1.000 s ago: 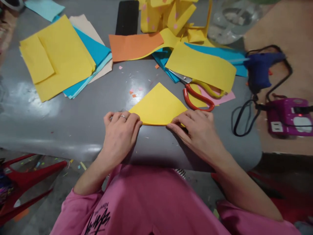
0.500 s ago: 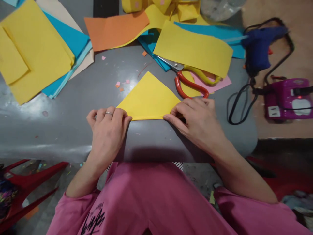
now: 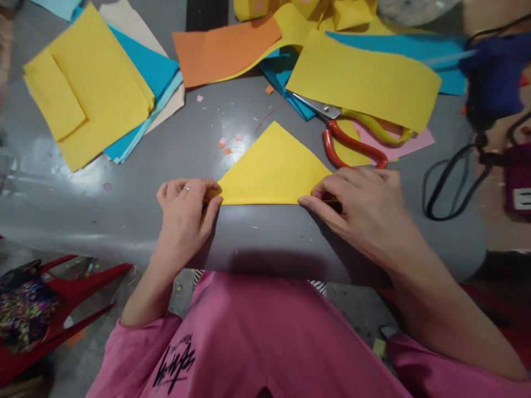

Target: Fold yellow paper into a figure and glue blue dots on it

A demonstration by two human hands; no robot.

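A yellow paper folded into a triangle (image 3: 271, 168) lies flat on the grey table (image 3: 124, 182), its long edge toward me. My left hand (image 3: 185, 207), with a ring on one finger, has its fingers curled and pinches the triangle's left corner. My right hand (image 3: 365, 207) presses and pinches the right corner, fingertips on the folded edge. Both hands rest on the table near its front edge.
Red-and-yellow-handled scissors (image 3: 352, 146) lie just behind my right hand, partly under a yellow sheet (image 3: 365, 80). A stack of yellow and blue sheets (image 3: 95, 88) sits back left, an orange sheet (image 3: 224, 47) behind. A blue glue gun (image 3: 493, 77) with black cable is at the right. A red stool (image 3: 62, 309) stands at lower left.
My left fingers have curled from lying flat over the corner into a pinch on it. The right hand stays on the right corner. The view has shifted slightly.
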